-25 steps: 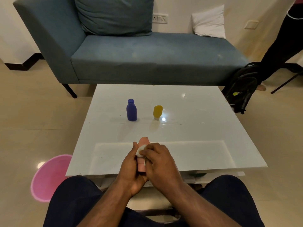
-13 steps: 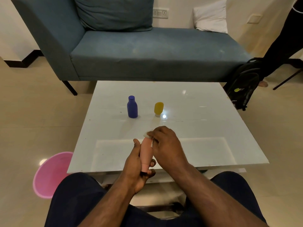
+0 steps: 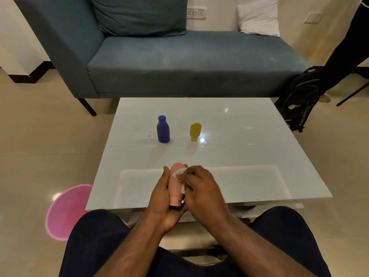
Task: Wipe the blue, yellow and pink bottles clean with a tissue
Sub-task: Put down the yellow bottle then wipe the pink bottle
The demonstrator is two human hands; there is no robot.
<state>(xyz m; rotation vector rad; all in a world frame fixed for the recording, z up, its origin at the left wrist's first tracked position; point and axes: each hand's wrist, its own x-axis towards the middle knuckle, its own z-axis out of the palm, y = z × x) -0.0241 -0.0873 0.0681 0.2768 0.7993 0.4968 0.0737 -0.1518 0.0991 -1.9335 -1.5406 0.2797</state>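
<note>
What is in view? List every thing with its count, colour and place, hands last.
blue bottle: 1, blue, upright on the table, left of the yellow one
yellow bottle: 1, yellow, standing cap down on the table
pink bottle: 1, pink, held over the table's near edge
tissue: 1, white, pressed to the pink bottle
table: 1, white, glossy, centre
sofa: 1, blue-grey, behind the table
cushions: 2, blue-grey and white, on the sofa
tub: 1, pink, floor left
backpack: 1, black, floor right
left hand: grips the pink bottle
right hand: fingers pinch the tissue
</note>
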